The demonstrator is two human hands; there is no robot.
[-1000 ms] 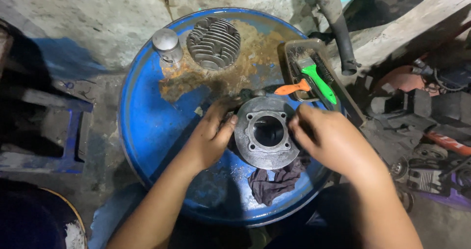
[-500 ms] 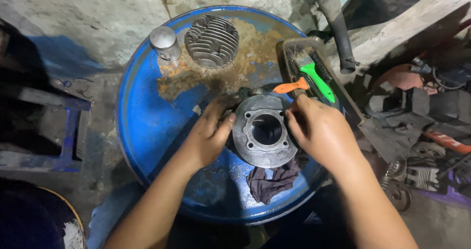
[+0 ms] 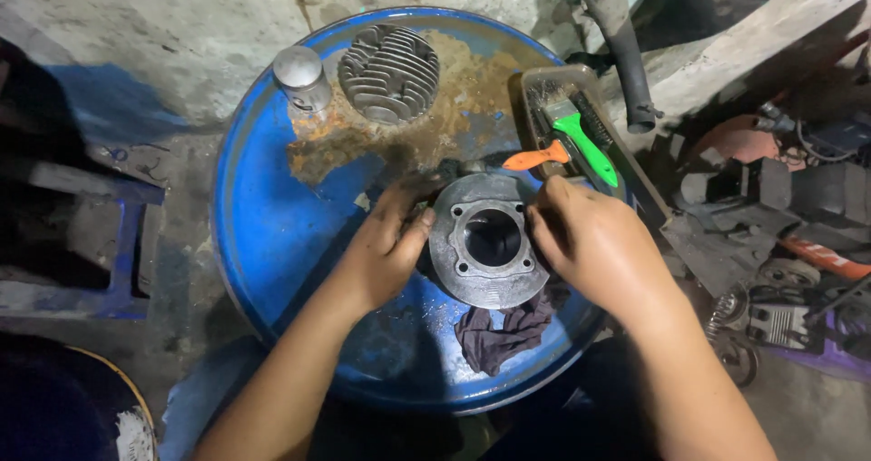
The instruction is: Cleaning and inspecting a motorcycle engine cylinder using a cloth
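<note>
Now my left hand (image 3: 386,248) and right hand (image 3: 594,248) have shifted only slightly, still cupped against opposite sides of the grey engine cylinder (image 3: 490,241), which stands bore-up on the blue drum (image 3: 272,243), rag (image 3: 508,329) beside it.

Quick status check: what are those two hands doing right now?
Left hand and right hand grip engine cylinder on blue drum. Dark rag beside it. Nothing blocking.

Grey engine cylinder (image 3: 490,240); blue, rust-blotched drum top (image 3: 272,234); dark purple rag (image 3: 508,329); green (image 3: 585,148) and orange handles (image 3: 535,159).
</note>
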